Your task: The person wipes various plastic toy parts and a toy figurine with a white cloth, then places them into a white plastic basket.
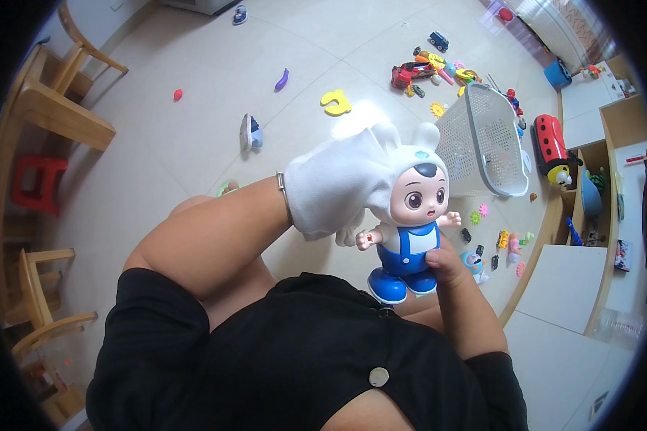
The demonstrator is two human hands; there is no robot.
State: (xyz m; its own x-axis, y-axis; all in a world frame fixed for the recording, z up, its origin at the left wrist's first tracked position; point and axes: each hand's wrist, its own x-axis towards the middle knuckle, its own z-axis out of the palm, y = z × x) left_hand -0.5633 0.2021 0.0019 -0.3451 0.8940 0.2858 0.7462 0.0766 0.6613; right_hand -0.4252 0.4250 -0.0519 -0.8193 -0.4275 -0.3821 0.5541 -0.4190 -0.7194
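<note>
A toy doll (418,194) with a white rabbit-eared hood, blue overalls and blue shoes is upright in front of my chest. My right hand (446,265) grips it at the side of the overalls, thumb in front. White cloth (334,183) covers my left hand and hides its fingers. The bunched cloth presses against the side of the doll's hood, below the ears. A metal band (282,188) circles my left wrist.
A white perforated basket (482,145) lies tipped on the floor beyond the doll. Scattered around are a red toy truck (410,74), a yellow toy piece (336,102) and several small toys. Wooden chairs (64,113) stand left; a ladybug case (551,145) and low cabinets (558,285) line the right.
</note>
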